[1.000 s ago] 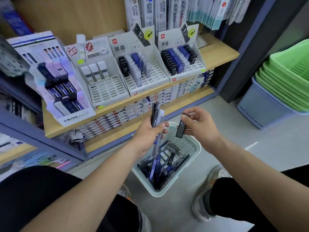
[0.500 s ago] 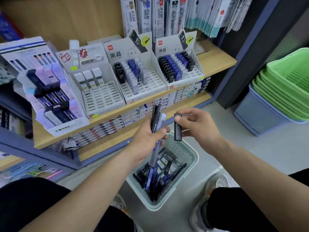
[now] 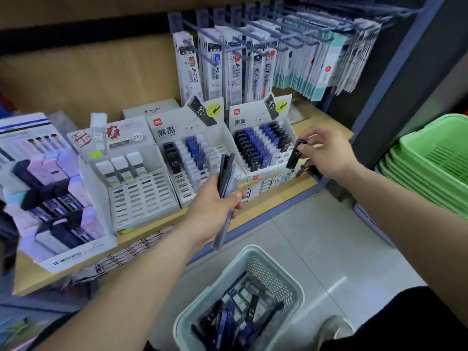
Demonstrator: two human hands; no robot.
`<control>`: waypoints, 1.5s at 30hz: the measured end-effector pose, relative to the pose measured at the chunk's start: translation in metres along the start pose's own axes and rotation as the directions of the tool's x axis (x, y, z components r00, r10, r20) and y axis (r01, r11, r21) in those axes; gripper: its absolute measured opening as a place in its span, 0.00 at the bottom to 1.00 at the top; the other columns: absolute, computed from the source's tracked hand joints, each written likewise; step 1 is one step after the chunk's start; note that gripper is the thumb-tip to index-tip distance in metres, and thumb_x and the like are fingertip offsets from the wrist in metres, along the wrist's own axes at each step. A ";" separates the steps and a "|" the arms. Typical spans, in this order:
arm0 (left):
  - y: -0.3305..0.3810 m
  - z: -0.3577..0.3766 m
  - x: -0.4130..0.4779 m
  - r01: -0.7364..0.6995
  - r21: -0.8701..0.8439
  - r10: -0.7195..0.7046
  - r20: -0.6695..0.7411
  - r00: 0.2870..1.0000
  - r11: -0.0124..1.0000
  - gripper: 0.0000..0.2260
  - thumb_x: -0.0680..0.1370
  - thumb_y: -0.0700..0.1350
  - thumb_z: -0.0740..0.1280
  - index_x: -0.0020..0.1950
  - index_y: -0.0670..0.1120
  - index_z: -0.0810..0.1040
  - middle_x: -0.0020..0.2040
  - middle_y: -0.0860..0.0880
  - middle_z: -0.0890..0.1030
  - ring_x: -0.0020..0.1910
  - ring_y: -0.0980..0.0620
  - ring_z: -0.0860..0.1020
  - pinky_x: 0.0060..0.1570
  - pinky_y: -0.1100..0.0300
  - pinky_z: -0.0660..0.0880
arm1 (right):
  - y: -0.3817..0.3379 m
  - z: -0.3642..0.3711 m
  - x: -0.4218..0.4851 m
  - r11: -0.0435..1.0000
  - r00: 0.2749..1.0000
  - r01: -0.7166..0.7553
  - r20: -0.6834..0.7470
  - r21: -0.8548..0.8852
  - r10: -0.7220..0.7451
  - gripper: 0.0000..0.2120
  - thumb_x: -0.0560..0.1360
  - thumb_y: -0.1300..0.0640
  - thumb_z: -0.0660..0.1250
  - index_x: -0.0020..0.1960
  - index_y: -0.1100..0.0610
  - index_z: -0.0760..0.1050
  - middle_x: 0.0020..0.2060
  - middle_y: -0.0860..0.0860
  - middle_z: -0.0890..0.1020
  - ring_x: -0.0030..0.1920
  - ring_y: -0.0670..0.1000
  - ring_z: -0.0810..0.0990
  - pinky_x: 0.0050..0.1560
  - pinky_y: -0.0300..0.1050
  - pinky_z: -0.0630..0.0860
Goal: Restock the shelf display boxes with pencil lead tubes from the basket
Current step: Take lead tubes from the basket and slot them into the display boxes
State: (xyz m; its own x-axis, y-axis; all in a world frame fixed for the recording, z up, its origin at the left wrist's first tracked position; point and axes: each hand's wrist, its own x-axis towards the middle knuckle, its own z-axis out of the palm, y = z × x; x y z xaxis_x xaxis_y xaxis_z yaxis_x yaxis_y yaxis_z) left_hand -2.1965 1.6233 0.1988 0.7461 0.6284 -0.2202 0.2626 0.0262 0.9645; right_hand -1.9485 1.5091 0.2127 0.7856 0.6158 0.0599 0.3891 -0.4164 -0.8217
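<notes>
Tube (image 3: 294, 155) near-upright, top leaning right; right hand (image 3: 328, 152) fingers (image 3: 308, 148) pinch top; left hand (image 3: 215, 211) grips bundle (image 3: 226, 173)

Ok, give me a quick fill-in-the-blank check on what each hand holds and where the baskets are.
1. The black tube pinched by the right hand is printed with the number ____.
2. The left hand grips a bundle of tubes, whereas the right hand holds just ____ tube.
3. The pale basket below the hands stands on the ____.
4. The stacked baskets at the right edge are ____ in colour.

Missing words: 0.7; one; floor; green.
</notes>
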 end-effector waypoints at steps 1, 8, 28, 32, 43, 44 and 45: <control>0.000 0.004 0.007 -0.008 0.014 0.007 0.009 1.000 1.000 0.11 0.83 0.40 0.64 0.63 0.52 0.72 0.50 0.50 0.85 0.43 0.54 0.82 0.47 0.55 0.81 | 0.007 -0.001 0.009 1.000 1.000 0.002 -0.025 -0.016 -0.003 0.09 0.78 0.58 0.70 0.45 0.44 0.75 0.44 0.48 0.80 0.44 0.59 0.84 0.49 0.62 0.82; -0.007 0.011 0.037 0.004 -0.021 -0.003 0.037 0.999 1.000 0.09 0.83 0.40 0.64 0.61 0.52 0.73 0.50 0.50 0.84 0.41 0.55 0.80 0.44 0.59 0.80 | 0.038 0.015 0.050 0.993 0.998 0.044 -0.039 -0.112 -0.048 0.05 0.78 0.59 0.70 0.49 0.51 0.75 0.47 0.50 0.81 0.43 0.49 0.81 0.49 0.54 0.80; -0.008 0.001 0.045 0.035 -0.221 -0.024 0.053 0.998 0.975 0.09 0.82 0.36 0.65 0.61 0.44 0.76 0.46 0.52 0.84 0.42 0.52 0.80 0.40 0.61 0.78 | 0.040 0.023 0.070 0.909 0.976 0.213 0.036 -0.359 -0.215 0.08 0.79 0.64 0.66 0.56 0.58 0.81 0.48 0.53 0.83 0.50 0.53 0.80 0.50 0.40 0.71; -0.008 -0.002 0.044 0.034 -0.243 -0.018 0.065 0.998 0.970 0.09 0.82 0.36 0.64 0.61 0.44 0.75 0.46 0.50 0.84 0.43 0.51 0.80 0.40 0.59 0.78 | 0.047 0.024 0.071 0.909 0.980 0.195 0.048 -0.367 -0.191 0.08 0.79 0.64 0.67 0.56 0.56 0.81 0.49 0.54 0.83 0.49 0.54 0.81 0.49 0.41 0.72; -0.010 -0.003 0.047 0.043 -0.246 -0.028 0.066 0.997 0.968 0.08 0.81 0.36 0.66 0.60 0.44 0.75 0.46 0.49 0.83 0.41 0.51 0.81 0.40 0.58 0.77 | 0.000 0.038 0.025 0.975 0.982 0.186 0.067 -0.122 -0.179 0.03 0.79 0.55 0.69 0.51 0.52 0.81 0.43 0.46 0.81 0.38 0.40 0.78 0.38 0.31 0.72; -0.010 -0.002 0.047 0.045 -0.244 -0.029 0.067 0.997 0.969 0.08 0.81 0.36 0.66 0.59 0.44 0.75 0.46 0.49 0.83 0.41 0.52 0.81 0.40 0.58 0.77 | -0.012 0.043 0.013 0.988 0.973 0.155 0.172 0.004 -0.153 0.04 0.79 0.55 0.68 0.50 0.54 0.81 0.41 0.48 0.83 0.37 0.40 0.79 0.38 0.33 0.75; -0.010 -0.002 0.047 0.044 -0.239 -0.029 0.066 0.997 0.970 0.08 0.81 0.36 0.66 0.59 0.45 0.75 0.45 0.49 0.83 0.41 0.52 0.81 0.40 0.58 0.77 | -0.023 0.048 0.002 0.989 0.955 0.115 0.264 0.098 -0.137 0.05 0.80 0.56 0.68 0.50 0.55 0.82 0.41 0.50 0.83 0.37 0.42 0.81 0.39 0.36 0.78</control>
State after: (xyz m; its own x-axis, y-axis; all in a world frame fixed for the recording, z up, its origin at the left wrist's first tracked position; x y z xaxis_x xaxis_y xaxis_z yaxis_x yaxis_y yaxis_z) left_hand -2.1649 1.6545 0.1790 0.7767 0.5749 -0.2574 0.1412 0.2393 0.9606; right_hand -1.9786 1.5517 0.2045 0.5694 0.8218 0.0202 0.4276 -0.2751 -0.8611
